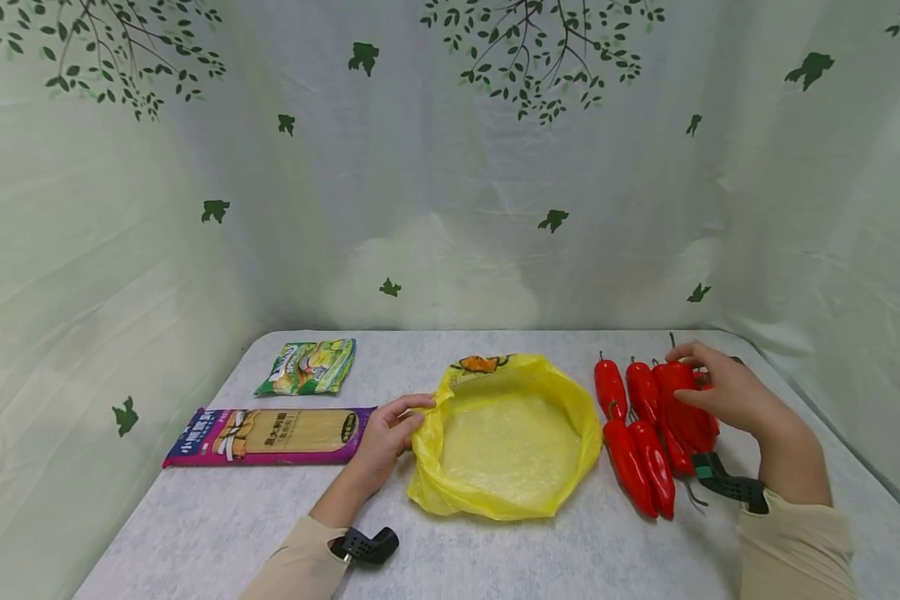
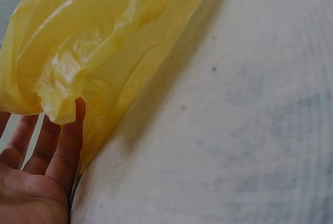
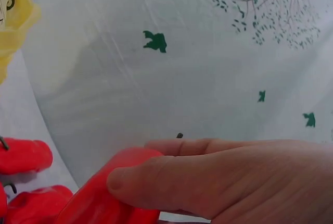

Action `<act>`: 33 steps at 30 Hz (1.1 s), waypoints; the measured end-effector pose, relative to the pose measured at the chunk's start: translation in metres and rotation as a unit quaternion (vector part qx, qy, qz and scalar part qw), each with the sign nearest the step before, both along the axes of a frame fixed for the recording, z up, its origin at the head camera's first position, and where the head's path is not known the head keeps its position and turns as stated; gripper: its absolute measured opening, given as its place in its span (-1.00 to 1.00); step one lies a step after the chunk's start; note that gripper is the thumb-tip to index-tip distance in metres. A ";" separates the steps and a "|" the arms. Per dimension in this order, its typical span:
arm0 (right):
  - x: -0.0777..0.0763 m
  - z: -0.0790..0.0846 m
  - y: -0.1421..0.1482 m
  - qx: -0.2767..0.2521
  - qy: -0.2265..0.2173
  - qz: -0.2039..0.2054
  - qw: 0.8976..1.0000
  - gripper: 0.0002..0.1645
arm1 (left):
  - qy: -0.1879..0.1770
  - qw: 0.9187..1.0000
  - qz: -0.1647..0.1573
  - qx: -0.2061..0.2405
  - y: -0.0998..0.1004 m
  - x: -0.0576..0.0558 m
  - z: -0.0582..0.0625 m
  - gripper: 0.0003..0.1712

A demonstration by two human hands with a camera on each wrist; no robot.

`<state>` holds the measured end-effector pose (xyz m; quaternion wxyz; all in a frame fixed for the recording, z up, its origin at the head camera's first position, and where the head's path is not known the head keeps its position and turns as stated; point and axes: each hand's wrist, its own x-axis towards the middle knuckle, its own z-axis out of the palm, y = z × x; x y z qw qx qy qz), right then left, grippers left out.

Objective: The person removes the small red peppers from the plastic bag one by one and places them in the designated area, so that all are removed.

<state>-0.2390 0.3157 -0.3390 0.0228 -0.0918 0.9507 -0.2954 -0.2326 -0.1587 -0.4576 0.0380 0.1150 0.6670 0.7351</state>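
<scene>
My left hand (image 1: 385, 435) holds the left rim of a yellow plastic bag (image 1: 429, 492), which stands with its wide mouth facing up. In the left wrist view, the bag's crumpled edge (image 2: 62, 86) covers some of the fingertips. On the right, my right hand (image 1: 723, 392) grips a large red chili pepper (image 1: 673, 385) between thumb and fingers, above other peppers. The right wrist view has the thumb (image 3: 156, 182) lying across this glossy pepper (image 3: 99, 193); its lower end is out of frame. Several more red peppers (image 1: 630, 467) lie in two rows beside the bag.
Left of the bag lies a long purple pack of noodles (image 1: 300, 435), with a small green snack packet (image 1: 311, 367) behind it. A pale cloth covers the table (image 1: 480, 558). White curtains (image 1: 450, 275) printed with leaves enclose the back and sides.
</scene>
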 end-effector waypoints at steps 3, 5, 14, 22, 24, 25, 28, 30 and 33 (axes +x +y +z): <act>-0.002 -0.003 0.005 0.007 -0.019 -0.007 1.000 -0.32 | 0.000 1.000 0.002 0.000 0.000 0.000 0.000 -0.58; -0.002 -0.006 0.008 0.018 -0.028 -0.013 0.999 -0.32 | 0.001 1.000 0.002 0.001 0.000 0.000 0.000 -0.58; -0.001 -0.015 0.022 0.034 -0.060 -0.017 0.997 -0.35 | 0.002 1.000 0.002 0.003 -0.001 0.000 -0.001 -0.57; -0.002 -0.025 0.037 -0.007 -0.094 -0.007 0.995 -0.37 | 0.004 1.000 0.000 0.003 -0.001 0.000 -0.001 -0.57; -0.003 -0.029 0.040 -0.012 -0.104 -0.007 0.994 -0.39 | 0.006 1.000 -0.001 0.006 -0.001 0.000 -0.002 -0.57; -0.005 -0.031 0.041 -0.015 -0.109 -0.008 0.994 -0.40 | 0.008 1.000 -0.002 0.007 -0.001 0.000 -0.002 -0.57; -0.007 -0.036 0.044 -0.017 -0.118 -0.014 0.993 -0.44 | 0.010 1.000 -0.003 0.009 -0.001 -0.001 -0.003 -0.57; -0.008 -0.037 0.044 -0.016 -0.121 -0.020 0.992 -0.46 | 0.010 1.000 -0.002 0.010 -0.001 -0.001 -0.003 -0.57; -0.008 -0.037 0.044 -0.010 -0.122 -0.027 0.992 -0.50 | 0.009 1.000 0.001 0.012 0.000 0.000 -0.001 -0.57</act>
